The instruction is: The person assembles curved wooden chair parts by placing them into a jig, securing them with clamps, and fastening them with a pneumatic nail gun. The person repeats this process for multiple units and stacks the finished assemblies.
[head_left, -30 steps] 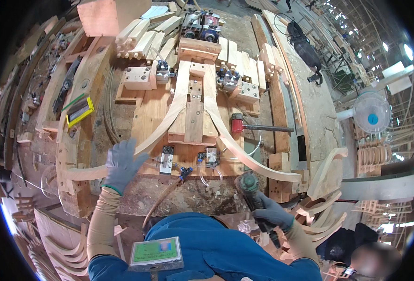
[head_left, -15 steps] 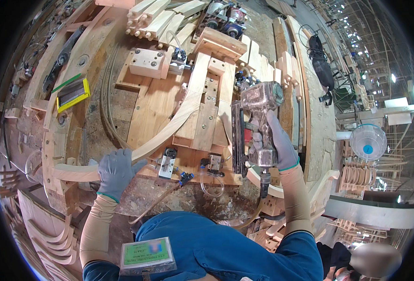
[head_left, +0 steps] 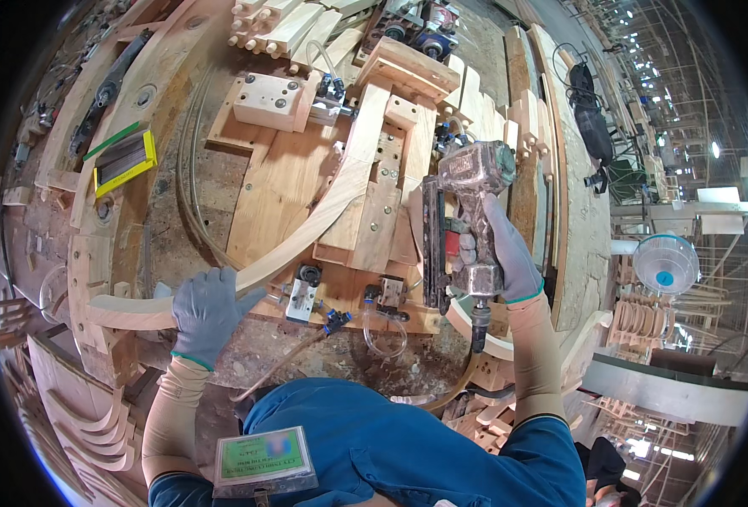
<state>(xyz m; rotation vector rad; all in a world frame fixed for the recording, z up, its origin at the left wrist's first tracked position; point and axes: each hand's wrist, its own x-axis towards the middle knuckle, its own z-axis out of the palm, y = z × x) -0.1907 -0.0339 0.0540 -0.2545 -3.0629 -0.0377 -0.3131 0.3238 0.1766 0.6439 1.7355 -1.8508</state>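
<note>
My left hand, in a grey glove, is closed around the lower left stretch of a curved wooden piece. That piece sweeps up to the right into a wooden jig fitted with blocks and pneumatic clamps. In my right hand, also gloved, is a worn pneumatic nail gun, gripped by its handle. Its long dark magazine faces the jig, and an air hose joins at the bottom of the handle. The gun stands just right of the jig's right-hand wooden bar.
Pegged wooden parts are stacked behind the jig, with more along its right. A yellow-edged box of nail strips sits on the left beam. White valves with tubing lie at the jig's front. Curved pieces stand at lower left; a fan is at right.
My view has shifted slightly, so the bench appears a little displaced. Both hands keep their holds on the curved wooden piece and the nail gun.
</note>
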